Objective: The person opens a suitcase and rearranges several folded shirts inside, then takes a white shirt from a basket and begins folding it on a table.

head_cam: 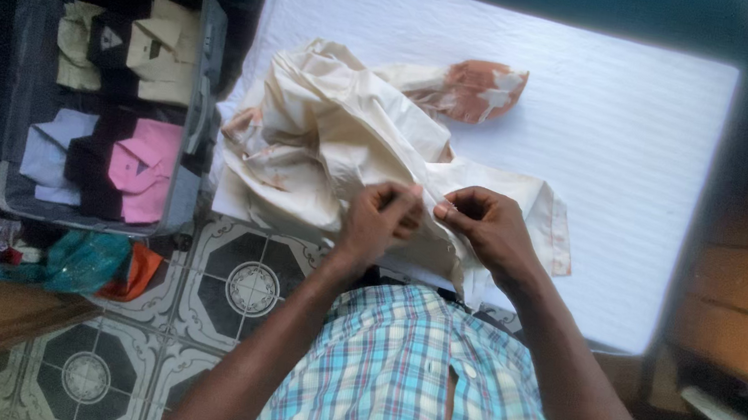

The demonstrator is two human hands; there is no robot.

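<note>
A crumpled cream shirt (326, 136) with rust-coloured patterned patches lies on a white mattress (616, 126). My left hand (377, 220) pinches the shirt's front edge near the mattress's near side. My right hand (487, 225) grips the same edge just beside it, the fingertips of both hands almost touching. Both hands are closed on the fabric. A patterned sleeve or cuff (481, 89) sticks out toward the far side of the shirt.
An open grey suitcase (209, 34) stands at the left, holding folded shirts in cream, dark, pale blue and pink (144, 165). Teal and orange cloth (88, 264) lies on the patterned tile floor (239, 284). Wooden furniture (739, 287) stands at the right.
</note>
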